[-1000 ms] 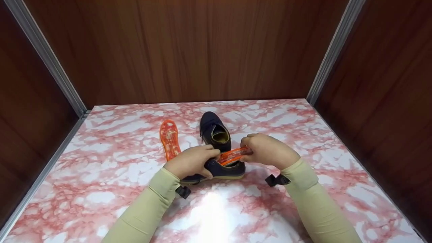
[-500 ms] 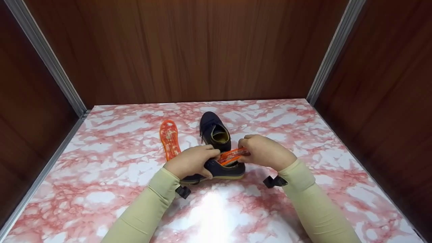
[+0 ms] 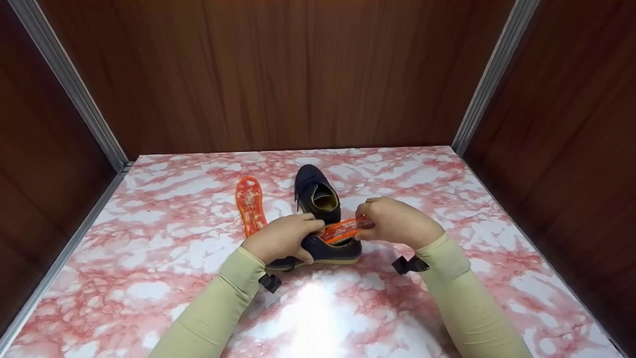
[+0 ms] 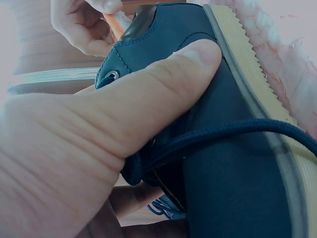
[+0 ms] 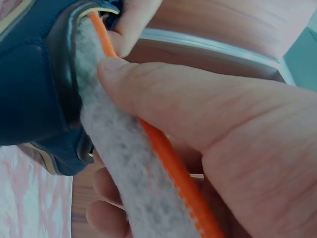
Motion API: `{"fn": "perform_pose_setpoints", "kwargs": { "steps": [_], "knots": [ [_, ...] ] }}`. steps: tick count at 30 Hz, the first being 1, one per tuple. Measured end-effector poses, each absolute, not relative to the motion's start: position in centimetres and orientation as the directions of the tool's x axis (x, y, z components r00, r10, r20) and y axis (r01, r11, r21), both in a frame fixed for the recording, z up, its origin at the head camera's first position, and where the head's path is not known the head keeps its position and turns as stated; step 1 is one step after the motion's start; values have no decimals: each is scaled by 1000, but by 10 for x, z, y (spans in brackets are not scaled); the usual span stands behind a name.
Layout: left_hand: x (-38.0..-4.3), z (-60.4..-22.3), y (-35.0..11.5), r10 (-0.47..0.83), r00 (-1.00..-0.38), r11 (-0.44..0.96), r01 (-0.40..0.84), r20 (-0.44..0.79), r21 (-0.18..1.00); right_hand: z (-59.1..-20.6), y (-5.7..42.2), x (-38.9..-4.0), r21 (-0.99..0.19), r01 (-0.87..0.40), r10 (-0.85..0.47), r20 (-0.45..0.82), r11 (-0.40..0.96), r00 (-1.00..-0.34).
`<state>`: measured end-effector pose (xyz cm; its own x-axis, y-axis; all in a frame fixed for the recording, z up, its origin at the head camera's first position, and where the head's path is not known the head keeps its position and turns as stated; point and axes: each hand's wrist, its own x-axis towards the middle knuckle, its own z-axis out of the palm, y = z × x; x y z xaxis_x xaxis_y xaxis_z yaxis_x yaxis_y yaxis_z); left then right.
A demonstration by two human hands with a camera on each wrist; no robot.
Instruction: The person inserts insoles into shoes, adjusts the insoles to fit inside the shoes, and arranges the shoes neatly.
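My left hand (image 3: 285,237) grips a dark navy shoe (image 4: 233,163) across its laced middle, thumb along the side above the cream sole. The shoe's toe points left and its opening faces right. With my right hand (image 3: 397,223) I pinch the heel end of an orange insole (image 3: 344,228). Its front part runs into the shoe opening and is hidden inside. In the right wrist view a grey fuzzy layer (image 5: 138,168) lines the insole's underside, with the thumb (image 5: 148,89) pressed on its orange edge.
A second navy shoe (image 3: 309,181) stands just behind, toe pointing away. Another orange insole (image 3: 249,201) lies flat on the left, partly behind my left hand. The pink-and-white marbled table (image 3: 164,238) is enclosed by brown wood panels (image 3: 298,74) at the back and sides.
My right hand shifts slightly left toward the shoe, then back right, still holding the insole. The left hand and the gripped shoe stay in place.
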<state>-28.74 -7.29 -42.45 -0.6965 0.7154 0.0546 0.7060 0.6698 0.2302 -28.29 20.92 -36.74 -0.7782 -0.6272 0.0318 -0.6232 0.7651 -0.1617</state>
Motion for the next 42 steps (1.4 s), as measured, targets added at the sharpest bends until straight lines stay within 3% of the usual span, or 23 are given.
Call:
{"fn": "perform_pose_setpoints", "kwargs": {
  "steps": [42],
  "knots": [
    [-288,-425,-72,710,-703,673,696,49,250,-377,202,-282,-94,-685,-674,128,722,-728]
  ]
}}
